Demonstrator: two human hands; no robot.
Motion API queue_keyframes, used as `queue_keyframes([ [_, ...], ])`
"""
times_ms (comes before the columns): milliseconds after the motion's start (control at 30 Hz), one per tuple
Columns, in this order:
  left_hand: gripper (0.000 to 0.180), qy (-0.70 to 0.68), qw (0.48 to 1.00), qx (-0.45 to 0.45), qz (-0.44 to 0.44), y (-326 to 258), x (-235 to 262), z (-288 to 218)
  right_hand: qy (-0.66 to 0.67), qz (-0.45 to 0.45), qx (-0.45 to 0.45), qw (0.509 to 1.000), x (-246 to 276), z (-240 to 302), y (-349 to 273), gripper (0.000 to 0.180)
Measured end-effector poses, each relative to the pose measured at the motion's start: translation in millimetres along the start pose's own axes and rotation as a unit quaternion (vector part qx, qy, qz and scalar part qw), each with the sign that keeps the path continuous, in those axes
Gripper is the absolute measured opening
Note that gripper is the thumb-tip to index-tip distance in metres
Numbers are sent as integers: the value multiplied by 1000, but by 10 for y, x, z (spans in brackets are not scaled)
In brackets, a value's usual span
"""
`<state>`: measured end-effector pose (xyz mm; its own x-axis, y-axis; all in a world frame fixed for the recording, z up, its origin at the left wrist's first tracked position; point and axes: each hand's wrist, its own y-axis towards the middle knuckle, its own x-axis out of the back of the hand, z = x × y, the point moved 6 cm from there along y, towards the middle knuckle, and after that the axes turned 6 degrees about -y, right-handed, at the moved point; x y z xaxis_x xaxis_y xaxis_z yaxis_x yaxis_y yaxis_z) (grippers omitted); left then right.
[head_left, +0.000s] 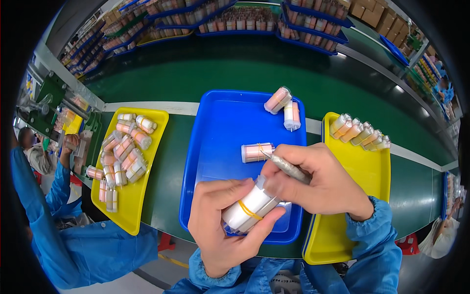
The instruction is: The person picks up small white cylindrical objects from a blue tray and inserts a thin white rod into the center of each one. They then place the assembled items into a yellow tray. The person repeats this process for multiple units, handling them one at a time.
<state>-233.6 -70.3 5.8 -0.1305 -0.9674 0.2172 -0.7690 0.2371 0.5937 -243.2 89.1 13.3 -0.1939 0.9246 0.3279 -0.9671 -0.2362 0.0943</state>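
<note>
My left hand [223,223] is closed around a white bundle of cylinders [250,208] with a yellow rubber band about it, tilted over the front of the blue tray [220,122]. Between the fingers of my right hand [318,179] is a pointed silver tool [290,169], its thin tip up and to the left. The right fingertips are at the bundle's upper end and partly hide it. Just beyond, a pink banded bundle [257,152] lies in the blue tray. Two more bundles [292,115] rest at the tray's far right corner.
At left a yellow tray [154,147] holds several pink and white bundles; another yellow tray [377,171] at right has a row of them. A green bench [186,68] with stacked blue trays [235,33] lies beyond. A co-worker's blue sleeve [103,250] reaches in at left.
</note>
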Motion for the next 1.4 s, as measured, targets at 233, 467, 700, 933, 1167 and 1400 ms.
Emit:
queue_keyframes([
  [233, 58, 8, 1000, -26, -11, -31, -13, -33, 10, 6, 3, 1000, 53, 41, -16, 32],
  [467, 58, -251, 960, 118, -43, -51, -111, 206, -19, -7, 15, 1000, 137, 156, -41, 23],
  [700, 56, -528, 795, 299, -9, -126, -350, 418, -9, -107, 155, 982, 258, 332, -86, 33],
  [933, 57, -629, 687, 363, 27, -151, -539, 430, 374, 24, 118, 919, 332, 293, 8, 76],
  [1167, 44, -592, 731, 323, 105, -192, -566, 329, 119, -20, 98, 988, 374, 337, -116, 88],
  [1400, 42, -674, 649, 338, 96, -258, -743, 210, 213, -218, 64, 950, 379, 480, -215, 70],
])
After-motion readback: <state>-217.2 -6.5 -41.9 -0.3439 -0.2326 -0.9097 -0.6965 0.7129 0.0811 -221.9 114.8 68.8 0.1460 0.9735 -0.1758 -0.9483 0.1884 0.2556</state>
